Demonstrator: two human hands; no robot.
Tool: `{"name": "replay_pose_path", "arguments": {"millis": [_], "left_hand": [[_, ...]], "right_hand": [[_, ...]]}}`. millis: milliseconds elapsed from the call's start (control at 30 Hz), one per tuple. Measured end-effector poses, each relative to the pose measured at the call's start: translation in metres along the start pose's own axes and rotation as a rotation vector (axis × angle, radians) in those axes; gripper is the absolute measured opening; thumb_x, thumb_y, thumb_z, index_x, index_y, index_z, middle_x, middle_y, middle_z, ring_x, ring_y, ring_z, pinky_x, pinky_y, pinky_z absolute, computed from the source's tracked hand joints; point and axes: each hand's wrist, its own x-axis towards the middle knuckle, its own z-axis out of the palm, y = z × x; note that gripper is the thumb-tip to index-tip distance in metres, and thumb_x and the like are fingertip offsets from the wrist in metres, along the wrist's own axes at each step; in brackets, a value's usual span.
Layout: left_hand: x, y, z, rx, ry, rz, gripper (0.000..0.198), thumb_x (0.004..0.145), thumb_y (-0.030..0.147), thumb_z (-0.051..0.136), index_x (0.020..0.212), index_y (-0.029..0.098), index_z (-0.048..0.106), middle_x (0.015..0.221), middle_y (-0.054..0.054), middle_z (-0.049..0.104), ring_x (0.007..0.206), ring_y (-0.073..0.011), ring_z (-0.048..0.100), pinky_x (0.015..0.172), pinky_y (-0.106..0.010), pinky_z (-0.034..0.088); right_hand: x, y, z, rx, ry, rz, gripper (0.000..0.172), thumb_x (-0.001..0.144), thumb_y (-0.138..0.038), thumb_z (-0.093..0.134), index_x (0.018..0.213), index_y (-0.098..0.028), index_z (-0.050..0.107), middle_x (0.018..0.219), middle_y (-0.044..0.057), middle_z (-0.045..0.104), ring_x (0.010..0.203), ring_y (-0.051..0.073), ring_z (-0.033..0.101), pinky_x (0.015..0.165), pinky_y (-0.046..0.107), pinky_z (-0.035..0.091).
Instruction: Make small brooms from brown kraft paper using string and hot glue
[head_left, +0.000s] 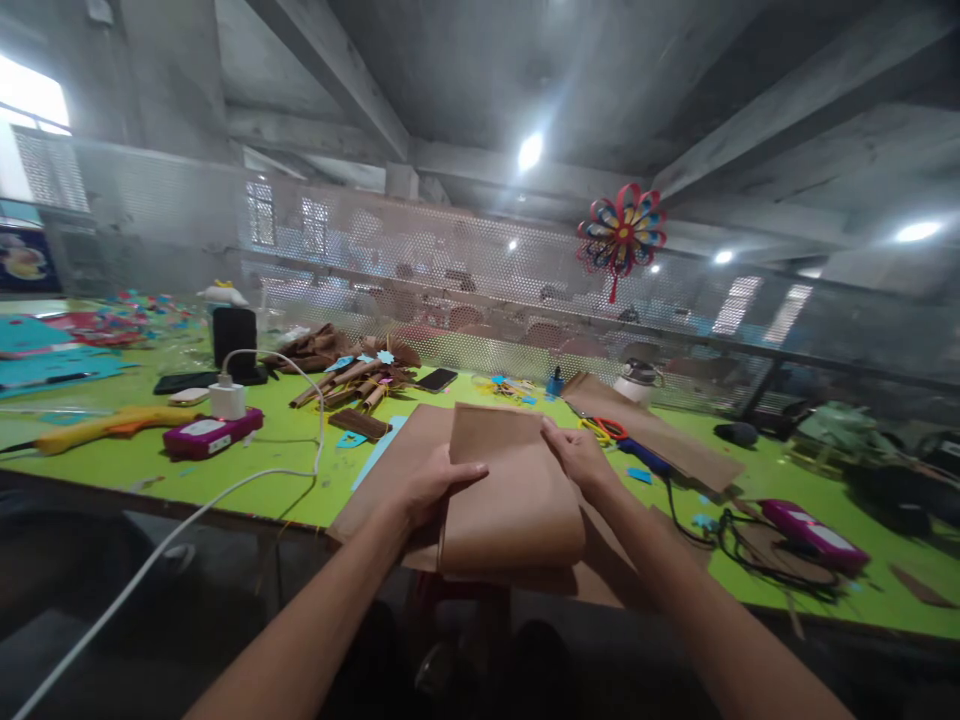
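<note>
A sheet of brown kraft paper (517,500) is bent over on itself at the table's front edge, its rounded fold toward me. My left hand (439,485) grips its left side, the thumb lying on top and the fingers hidden beneath. At the upper right corner, my right hand (574,450) pinches the paper between thumb and fingers. More flat brown paper (401,450) lies underneath, over a strip of light blue paper (377,455). Scissors with red and yellow handles (604,430) are just beyond my right hand.
On the left are a yellow glue gun (120,428), a purple power strip (214,433) and a white cable (225,490) running off the front edge. Brown paper rolls (360,375) and a phone (437,380) lie behind. A second purple power strip (814,535) sits right, beside black cords.
</note>
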Motion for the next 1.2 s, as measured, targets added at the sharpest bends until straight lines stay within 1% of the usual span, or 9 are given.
{"name": "replay_pose_path", "arguments": {"millis": [100, 200, 333, 400, 500, 700, 933, 1100, 1200], "left_hand": [[0.000, -0.001, -0.001, -0.003, -0.054, -0.007, 0.058, 0.062, 0.029, 0.079, 0.114, 0.014, 0.059, 0.111, -0.015, 0.066, 0.098, -0.0299, 0.062, 0.084, -0.039, 0.049], [0.000, -0.003, -0.002, -0.006, -0.082, -0.004, 0.055, 0.062, 0.029, 0.079, 0.111, 0.014, 0.060, 0.108, -0.013, 0.067, 0.095, -0.0287, 0.063, 0.084, -0.039, 0.049], [0.000, -0.003, -0.001, -0.007, -0.071, -0.008, 0.059, 0.063, 0.027, 0.079, 0.116, 0.014, 0.057, 0.108, -0.013, 0.067, 0.095, -0.0281, 0.063, 0.084, -0.039, 0.049], [-0.001, -0.003, 0.000, -0.020, -0.063, -0.009, 0.060, 0.064, 0.026, 0.078, 0.119, 0.014, 0.056, 0.109, -0.013, 0.067, 0.095, -0.0279, 0.063, 0.084, -0.039, 0.049], [-0.001, -0.002, 0.002, -0.051, -0.063, -0.009, 0.064, 0.063, 0.024, 0.078, 0.122, 0.015, 0.055, 0.112, -0.014, 0.066, 0.098, -0.0286, 0.063, 0.086, -0.039, 0.049], [-0.001, 0.002, 0.000, -0.079, -0.034, -0.055, 0.059, 0.062, 0.021, 0.077, 0.118, 0.015, 0.058, 0.111, -0.013, 0.067, 0.097, -0.0298, 0.064, 0.085, -0.039, 0.049], [0.000, 0.002, -0.003, -0.136, -0.066, -0.054, 0.048, 0.071, 0.026, 0.072, 0.116, 0.012, 0.059, 0.114, -0.016, 0.065, 0.098, -0.0280, 0.063, 0.086, -0.037, 0.048], [0.001, 0.004, -0.001, -0.102, 0.026, -0.090, 0.042, 0.071, 0.030, 0.073, 0.107, 0.009, 0.063, 0.105, -0.017, 0.069, 0.092, -0.0270, 0.066, 0.083, -0.035, 0.050], [0.002, 0.004, 0.000, -0.077, 0.075, -0.108, 0.041, 0.072, 0.033, 0.073, 0.103, 0.009, 0.065, 0.101, -0.016, 0.070, 0.089, -0.0269, 0.067, 0.081, -0.035, 0.051]], "right_hand": [[0.005, 0.000, 0.000, 0.000, 0.011, -0.008, 0.053, 0.078, -0.059, 0.049, 0.046, -0.022, 0.030, 0.045, -0.005, 0.025, 0.044, 0.010, 0.028, 0.045, 0.025, 0.022], [0.006, -0.002, 0.003, 0.016, 0.037, -0.015, 0.053, 0.078, -0.059, 0.050, 0.043, -0.022, 0.034, 0.044, -0.004, 0.031, 0.046, 0.012, 0.037, 0.047, 0.024, 0.027], [0.005, -0.005, 0.005, 0.051, 0.070, -0.013, 0.048, 0.076, -0.059, 0.052, 0.050, -0.018, 0.054, 0.048, -0.001, 0.047, 0.057, 0.017, 0.050, 0.051, 0.025, 0.034], [0.003, -0.007, 0.005, 0.071, 0.071, -0.005, 0.047, 0.073, -0.060, 0.055, 0.059, -0.016, 0.063, 0.051, 0.000, 0.052, 0.059, 0.018, 0.051, 0.051, 0.025, 0.036], [0.000, -0.009, 0.002, 0.109, 0.056, 0.001, 0.048, 0.071, -0.061, 0.058, 0.065, -0.014, 0.068, 0.052, 0.000, 0.055, 0.056, 0.016, 0.051, 0.050, 0.025, 0.036], [-0.004, -0.009, 0.000, 0.192, 0.002, 0.005, 0.043, 0.069, -0.055, 0.066, 0.060, -0.013, 0.064, 0.048, -0.004, 0.049, 0.045, 0.009, 0.039, 0.045, 0.023, 0.029], [-0.007, -0.014, 0.000, 0.258, -0.055, 0.006, 0.040, 0.065, -0.053, 0.070, 0.063, -0.013, 0.064, 0.051, -0.002, 0.054, 0.045, 0.009, 0.041, 0.045, 0.023, 0.031], [-0.012, -0.019, -0.002, 0.243, -0.063, -0.001, 0.042, 0.065, -0.053, 0.070, 0.053, -0.015, 0.056, 0.044, -0.004, 0.047, 0.043, 0.009, 0.037, 0.045, 0.023, 0.029], [-0.014, -0.017, -0.003, 0.224, -0.054, -0.005, 0.042, 0.067, -0.052, 0.069, 0.052, -0.016, 0.055, 0.044, -0.005, 0.044, 0.044, 0.008, 0.035, 0.045, 0.023, 0.027]]}}
